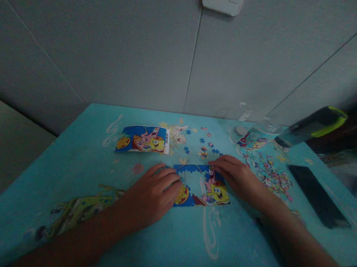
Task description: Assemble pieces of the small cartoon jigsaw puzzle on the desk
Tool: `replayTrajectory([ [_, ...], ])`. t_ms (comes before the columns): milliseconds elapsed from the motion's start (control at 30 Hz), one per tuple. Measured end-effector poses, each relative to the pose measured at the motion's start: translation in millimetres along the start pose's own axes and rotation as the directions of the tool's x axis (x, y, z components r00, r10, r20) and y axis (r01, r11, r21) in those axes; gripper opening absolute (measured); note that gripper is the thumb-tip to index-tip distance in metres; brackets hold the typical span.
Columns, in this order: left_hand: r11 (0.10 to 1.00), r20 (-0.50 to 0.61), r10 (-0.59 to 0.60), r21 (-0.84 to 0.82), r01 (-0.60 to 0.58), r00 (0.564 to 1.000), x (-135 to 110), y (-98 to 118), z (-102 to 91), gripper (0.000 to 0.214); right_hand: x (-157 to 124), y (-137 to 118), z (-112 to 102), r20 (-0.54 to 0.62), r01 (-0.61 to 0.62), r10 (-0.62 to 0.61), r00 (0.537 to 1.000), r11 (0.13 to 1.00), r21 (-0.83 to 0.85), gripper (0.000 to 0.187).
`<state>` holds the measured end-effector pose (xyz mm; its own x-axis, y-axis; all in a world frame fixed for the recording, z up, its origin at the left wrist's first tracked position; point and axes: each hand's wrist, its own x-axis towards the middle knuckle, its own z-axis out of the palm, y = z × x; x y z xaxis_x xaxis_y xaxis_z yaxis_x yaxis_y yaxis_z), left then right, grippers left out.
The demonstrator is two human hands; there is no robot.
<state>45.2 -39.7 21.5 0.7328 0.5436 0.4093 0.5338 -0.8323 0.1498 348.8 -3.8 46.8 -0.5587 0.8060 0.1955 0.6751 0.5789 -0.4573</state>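
Note:
A partly assembled jigsaw puzzle lies flat in front of me, with blue edges, a yellow cartoon sponge and a pink figure. Its middle is a gap where the tabletop shows through. My left hand rests over the puzzle's left edge, fingers stretched and slightly apart, hiding part of that side. At the upper right corner, my right hand touches the puzzle with its fingertips. Its fingers are extended, and no piece is visible in them. Loose puzzle pieces lie scattered just beyond the upper edge.
Behind the puzzle is a picture packet with matching artwork. A pile of pieces spreads at right, near a clear plastic jar, a dark bottle and a dark flat strip. The blue table meets a grey wall.

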Motion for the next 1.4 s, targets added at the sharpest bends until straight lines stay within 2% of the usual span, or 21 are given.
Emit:
replayTrajectory([
  [167,1.0,-0.003,0.0,0.001,0.0,1.0,-1.3,-0.6,0.3,0.023,-3.8,4.3,-9.5,0.062,-0.005,0.003,0.998,0.999,0.033,0.018],
  [333,1.0,-0.018,0.003,0.019,-0.003,1.0,-0.8,-1.0,1.3,0.023,-5.3,-1.2,-5.7,0.125,-0.006,-0.002,0.992,0.998,0.07,0.017],
  [867,1.0,0.013,-0.001,0.012,0.001,1.0,-1.8,-1.4,1.8,0.025,-1.8,-7.7,2.6,0.108,-0.047,0.045,0.993,0.999,0.012,0.013],
  [1167,1.0,-0.007,0.003,0.027,-0.003,1.0,-1.2,-0.8,1.1,0.024,-2.6,-8.7,3.6,0.097,-0.036,0.036,0.995,0.999,0.003,0.014],
  [1400,1.0,0.02,-0.012,0.022,0.011,1.0,-3.2,-1.3,2.0,0.025,-3.4,-11.1,-0.5,0.134,0.05,-0.051,0.99,0.999,0.011,0.017],
])
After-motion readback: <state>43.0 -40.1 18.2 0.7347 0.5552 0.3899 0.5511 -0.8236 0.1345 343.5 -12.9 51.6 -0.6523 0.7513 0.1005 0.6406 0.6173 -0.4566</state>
